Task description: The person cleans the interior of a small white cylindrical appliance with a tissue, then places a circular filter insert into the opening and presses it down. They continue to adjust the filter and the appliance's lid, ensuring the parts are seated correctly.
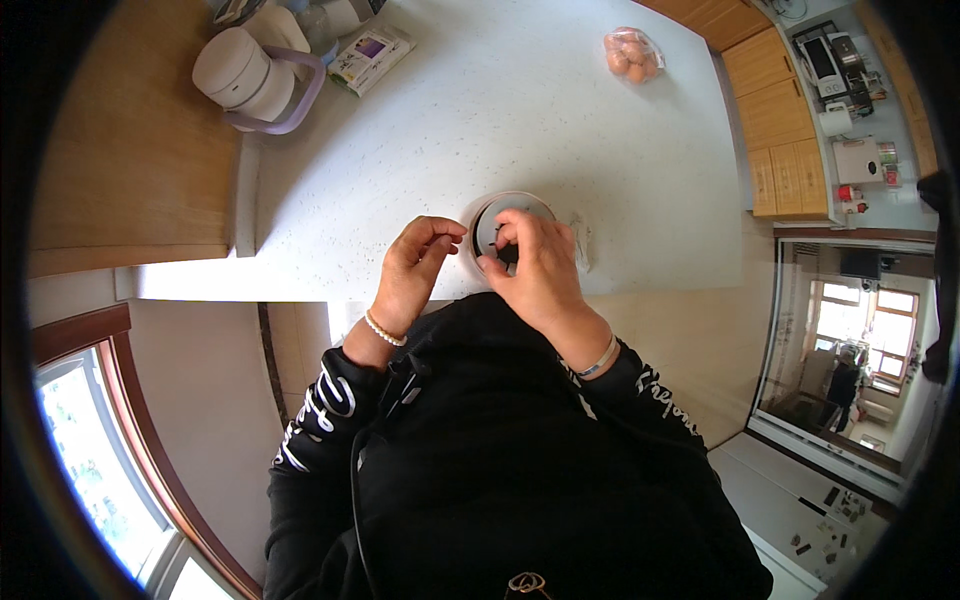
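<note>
A round container (474, 212) with a pale pinkish rim stands at the counter's near edge, right in front of me. Inside it shows a grey round surface with a dark middle. My right hand (538, 265) curves over the container, thumb and fingers bent in toward the dark part; what they grip, if anything, is hidden. Beside the container's left rim is my left hand (413, 262), its thumb and fingers drawn together in a pinch. Nothing that I can name shows between them. A clear, crumpled-looking plastic piece (583, 243) lies just right of the container.
On the white counter (420, 140), a clear bag of eggs (633, 56) lies at the far right. A white appliance with a purple handle (245, 80) and a green-and-white packet (370, 60) stand far left. Wooden cabinets (130, 150) border the left side.
</note>
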The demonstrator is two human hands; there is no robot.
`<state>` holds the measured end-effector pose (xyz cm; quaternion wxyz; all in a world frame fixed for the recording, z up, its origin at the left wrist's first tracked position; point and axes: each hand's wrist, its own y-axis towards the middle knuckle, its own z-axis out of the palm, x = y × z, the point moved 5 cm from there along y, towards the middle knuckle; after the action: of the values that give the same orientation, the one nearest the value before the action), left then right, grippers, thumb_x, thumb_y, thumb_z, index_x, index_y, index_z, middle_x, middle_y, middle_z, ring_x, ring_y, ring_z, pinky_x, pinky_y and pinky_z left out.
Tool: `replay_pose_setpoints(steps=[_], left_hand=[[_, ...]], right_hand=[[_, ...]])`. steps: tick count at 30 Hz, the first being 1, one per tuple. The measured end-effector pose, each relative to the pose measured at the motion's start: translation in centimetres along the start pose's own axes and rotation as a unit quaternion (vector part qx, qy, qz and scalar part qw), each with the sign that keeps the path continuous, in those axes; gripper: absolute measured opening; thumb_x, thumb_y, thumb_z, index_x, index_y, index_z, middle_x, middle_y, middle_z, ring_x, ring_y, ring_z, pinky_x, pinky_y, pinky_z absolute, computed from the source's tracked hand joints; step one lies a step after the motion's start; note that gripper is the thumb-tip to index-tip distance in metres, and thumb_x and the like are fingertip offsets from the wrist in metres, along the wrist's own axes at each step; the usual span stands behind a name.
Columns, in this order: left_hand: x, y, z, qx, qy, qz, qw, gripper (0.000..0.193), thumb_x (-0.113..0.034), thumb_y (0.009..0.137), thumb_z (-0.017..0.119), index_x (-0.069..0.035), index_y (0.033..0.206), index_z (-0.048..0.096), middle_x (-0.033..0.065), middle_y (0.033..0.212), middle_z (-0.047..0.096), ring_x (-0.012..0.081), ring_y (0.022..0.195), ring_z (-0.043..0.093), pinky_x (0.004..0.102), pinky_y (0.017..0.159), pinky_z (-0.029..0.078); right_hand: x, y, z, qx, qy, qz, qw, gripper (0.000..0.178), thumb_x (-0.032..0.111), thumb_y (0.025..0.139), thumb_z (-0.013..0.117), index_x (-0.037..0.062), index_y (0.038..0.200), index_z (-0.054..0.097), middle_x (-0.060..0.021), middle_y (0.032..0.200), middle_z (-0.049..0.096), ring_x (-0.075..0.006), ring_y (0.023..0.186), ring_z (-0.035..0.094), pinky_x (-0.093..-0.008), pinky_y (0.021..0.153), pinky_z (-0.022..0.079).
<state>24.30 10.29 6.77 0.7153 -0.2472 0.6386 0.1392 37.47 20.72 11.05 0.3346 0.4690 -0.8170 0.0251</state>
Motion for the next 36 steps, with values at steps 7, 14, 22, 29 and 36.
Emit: replay_pose_setpoints(steps=[7,14,22,29,36], left_hand=[[-0.3,0.6,-0.9,0.029,-0.029,0.014,0.999,0.02,0.005,0.094,0.052,0.0,0.107,0.066,0.0063,0.099,0.066,0.0146,0.092,0.062,0.0276,0.085,0.051],[-1.0,1.6,-1.1,0.067,-0.082,0.04,0.994,0.02,-0.002,0.098,0.05,-0.003,0.114,0.062,0.0037,0.106,0.064,0.0134,0.093,0.06,0.0268,0.086,0.047],[-2.7,1.8,0.9,0.121,-0.136,0.023,0.983,0.025,0.007,0.096,0.049,-0.001,0.117,0.059,0.0057,0.111,0.062,0.0138,0.095,0.059,0.0267,0.089,0.049],[-2.2,2.0,1.6,0.128,-0.124,0.021,0.984,0.026,0.008,0.095,0.049,-0.001,0.117,0.059,0.0048,0.112,0.061,0.0128,0.094,0.059,0.0261,0.088,0.048],[-2.2,2.4,0.9,0.125,-0.123,0.016,0.984,0.024,0.003,0.096,0.048,-0.003,0.116,0.06,0.0031,0.109,0.063,0.0123,0.092,0.06,0.0256,0.085,0.047]], right_hand=[[-3.1,-1.3,-1.0,-0.098,0.219,0.244,0.94,0.024,-0.005,0.091,0.053,0.0018,0.114,0.054,-0.0078,0.095,0.062,-0.0145,0.083,0.06,-0.0325,0.072,0.05],[-2.9,-3.1,-4.1,-0.204,0.389,0.287,0.851,0.02,0.003,0.099,0.046,0.0034,0.117,0.054,-0.0047,0.093,0.058,-0.0114,0.078,0.053,-0.0266,0.076,0.044],[-2.2,-3.7,-5.4,-0.28,0.474,0.264,0.792,0.02,0.007,0.101,0.048,0.0041,0.119,0.054,-0.0036,0.094,0.057,-0.0117,0.081,0.051,-0.026,0.079,0.042],[-2.2,-4.3,-7.3,-0.335,0.486,0.27,0.761,0.026,0.006,0.1,0.052,0.0049,0.126,0.052,-0.0071,0.106,0.06,-0.0163,0.095,0.06,-0.0317,0.087,0.05],[-1.6,-4.3,-7.0,-0.306,0.474,0.277,0.778,0.032,0.005,0.099,0.051,0.0048,0.131,0.048,-0.01,0.118,0.059,-0.0212,0.104,0.063,-0.0368,0.093,0.054]])
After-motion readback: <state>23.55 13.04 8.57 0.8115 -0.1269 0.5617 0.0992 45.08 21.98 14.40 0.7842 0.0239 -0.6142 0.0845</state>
